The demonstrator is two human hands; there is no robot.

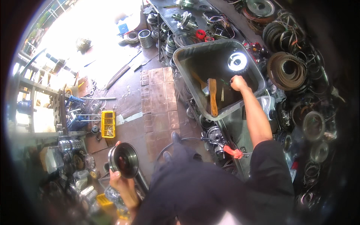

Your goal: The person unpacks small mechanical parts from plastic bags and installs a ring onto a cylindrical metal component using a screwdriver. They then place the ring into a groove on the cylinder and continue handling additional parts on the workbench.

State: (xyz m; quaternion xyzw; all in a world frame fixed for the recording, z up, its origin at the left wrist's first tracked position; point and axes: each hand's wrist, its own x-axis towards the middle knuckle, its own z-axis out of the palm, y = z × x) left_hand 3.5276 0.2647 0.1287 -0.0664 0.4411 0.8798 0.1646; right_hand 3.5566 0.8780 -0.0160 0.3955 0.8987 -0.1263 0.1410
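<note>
My left hand [120, 184] grips a round, dark, cup-shaped metal drum [126, 160] with a shiny rim, its hollow side turned to the right. My right arm reaches into a large grey plastic tub [180, 62]. There my right hand [239, 83] is closed, just below a brightly lit ring-shaped metal part [237, 62]. Whether the fingers touch that ring or hold something small is hidden. Left of this hand, a wooden-handled brush [213, 96] leans in the tub, with a second brush-like tool [200, 79] beside it.
Gears and rings crowd the bench [170, 17] and the right side, including a rusty ring stack [287, 71]. A red-wrapped hose [233, 152] crosses near my right arm. On the floor lie cardboard [159, 97] and a yellow parts bin [108, 123]. More parts fill the lower left.
</note>
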